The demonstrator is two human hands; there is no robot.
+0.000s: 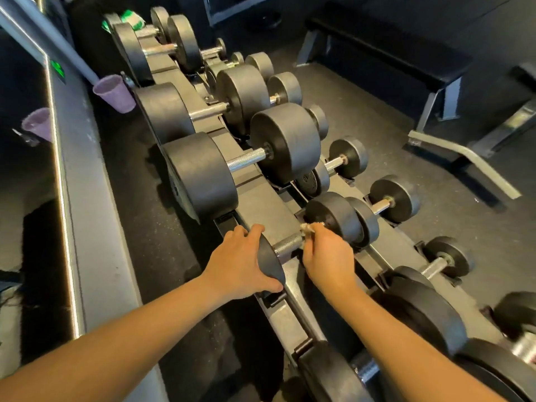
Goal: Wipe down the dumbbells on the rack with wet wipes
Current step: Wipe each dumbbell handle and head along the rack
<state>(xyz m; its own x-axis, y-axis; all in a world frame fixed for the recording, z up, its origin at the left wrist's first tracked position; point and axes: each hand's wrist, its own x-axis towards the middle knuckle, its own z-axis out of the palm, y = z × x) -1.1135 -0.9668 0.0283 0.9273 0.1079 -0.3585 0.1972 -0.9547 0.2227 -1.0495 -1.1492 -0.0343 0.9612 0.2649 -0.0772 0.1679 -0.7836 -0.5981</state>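
A small black dumbbell (287,245) lies on the top tier of the grey rack (261,198), its knurled steel handle showing between my hands. My left hand (242,261) grips its near head, fingers curled over the rim. My right hand (326,256) pinches a small crumpled white wet wipe (307,228) against the handle where it meets the far head (333,216). Larger black dumbbells (240,163) fill the top tier further back.
Smaller dumbbells (388,200) sit on the lower tier to the right. A purple cup (114,92) stands by the wall mirror on the left. A green-and-white packet (132,18) lies at the rack's far end. A black bench (406,53) stands across the grey floor.
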